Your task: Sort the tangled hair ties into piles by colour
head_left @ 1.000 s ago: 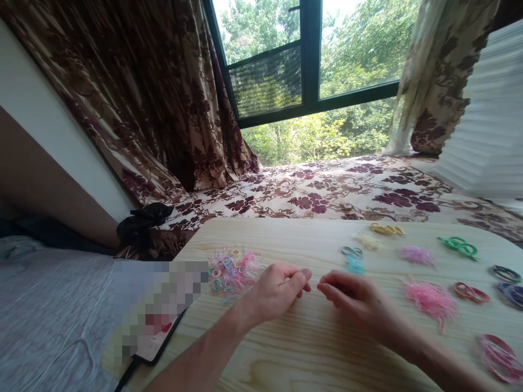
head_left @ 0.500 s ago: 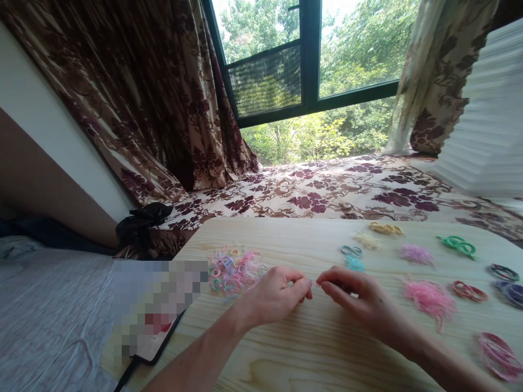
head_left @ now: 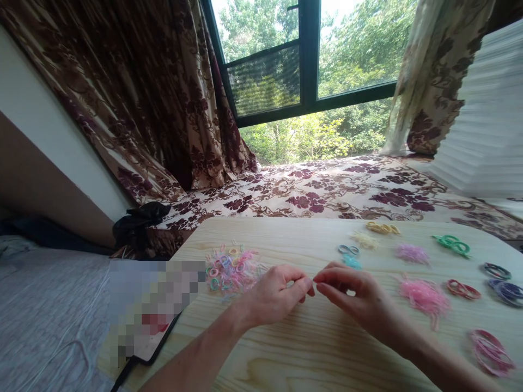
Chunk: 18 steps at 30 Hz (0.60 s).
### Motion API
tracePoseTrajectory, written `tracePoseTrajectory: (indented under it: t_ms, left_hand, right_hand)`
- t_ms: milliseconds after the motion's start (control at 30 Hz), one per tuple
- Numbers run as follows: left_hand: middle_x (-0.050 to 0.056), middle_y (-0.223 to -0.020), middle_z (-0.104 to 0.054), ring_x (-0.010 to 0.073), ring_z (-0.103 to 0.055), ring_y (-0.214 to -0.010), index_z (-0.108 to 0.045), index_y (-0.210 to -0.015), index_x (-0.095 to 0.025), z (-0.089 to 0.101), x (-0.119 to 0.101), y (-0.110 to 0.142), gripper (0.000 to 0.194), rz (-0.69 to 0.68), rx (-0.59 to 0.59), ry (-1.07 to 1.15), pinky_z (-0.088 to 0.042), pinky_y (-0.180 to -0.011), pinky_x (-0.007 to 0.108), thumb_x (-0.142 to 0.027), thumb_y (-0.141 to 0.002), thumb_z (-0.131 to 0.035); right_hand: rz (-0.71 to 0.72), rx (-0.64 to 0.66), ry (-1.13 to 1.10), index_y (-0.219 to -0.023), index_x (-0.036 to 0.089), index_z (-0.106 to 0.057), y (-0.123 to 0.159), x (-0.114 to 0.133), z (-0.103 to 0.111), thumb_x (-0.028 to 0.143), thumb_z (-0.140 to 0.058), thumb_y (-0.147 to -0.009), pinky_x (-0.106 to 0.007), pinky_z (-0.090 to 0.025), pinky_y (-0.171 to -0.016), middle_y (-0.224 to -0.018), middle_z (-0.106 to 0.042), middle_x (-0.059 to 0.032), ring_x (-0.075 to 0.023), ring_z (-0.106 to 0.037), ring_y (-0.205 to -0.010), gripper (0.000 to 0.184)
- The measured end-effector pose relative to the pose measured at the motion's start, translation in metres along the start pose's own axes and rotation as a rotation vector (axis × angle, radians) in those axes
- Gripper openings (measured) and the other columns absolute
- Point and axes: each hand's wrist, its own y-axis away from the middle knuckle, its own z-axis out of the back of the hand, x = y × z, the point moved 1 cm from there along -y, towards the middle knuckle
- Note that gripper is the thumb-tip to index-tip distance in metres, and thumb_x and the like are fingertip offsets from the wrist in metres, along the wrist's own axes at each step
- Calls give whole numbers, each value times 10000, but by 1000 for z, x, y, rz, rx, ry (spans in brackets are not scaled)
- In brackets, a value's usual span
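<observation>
My left hand (head_left: 284,293) and my right hand (head_left: 349,287) meet fingertip to fingertip over the middle of the wooden table. Both are closed in a pinch. Whatever lies between the fingertips is too small to make out. Left of my left hand spreads a mixed pile of small coloured elastic bands (head_left: 232,269). Just beyond my right hand lie light-blue bands (head_left: 352,262) with two grey-blue hair ties (head_left: 348,250). A heap of pink bands (head_left: 424,293) sits to the right of it.
On the right side of the table (head_left: 261,359) lie yellow ties (head_left: 383,228), pale yellow bands (head_left: 365,240), lilac bands (head_left: 412,253), green ties (head_left: 452,245), red ties (head_left: 463,289), dark ties (head_left: 497,271), purple ties (head_left: 505,292) and pink ties (head_left: 491,352). A blurred-out device (head_left: 153,332) rests at the left edge.
The gap between my two hands has closed, and their fingertips now meet. The whole view has shifted slightly, and the piles keep their places on the table.
</observation>
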Motion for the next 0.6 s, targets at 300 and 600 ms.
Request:
tracePoseTrajectory:
  t_ms: [300,600]
  left_hand:
    - [35,-836,-701,177,-597,-875,-705,-826,-173,1,3,-1,296,-11,-165,-198,-420,-816,258,-307,-882,-447]
    - [34,-919,-720,195,-604,-921,-710,-863,-189,3,12,-3,260,-19,-218,-262,-413,-861,289,-307,-876,-480]
  right_hand:
    - [-173,147,249,-730,208,-747,-8,-13,71,482,-600,-761,-276,-457,-585,-709,-702,-27,-170,-595,-640,313]
    - [-365,118,388,-651,187,-777,15,-26,148,306,-577,-727,-224,-348,-452,-519,-634,-3,-103,-506,-463,245]
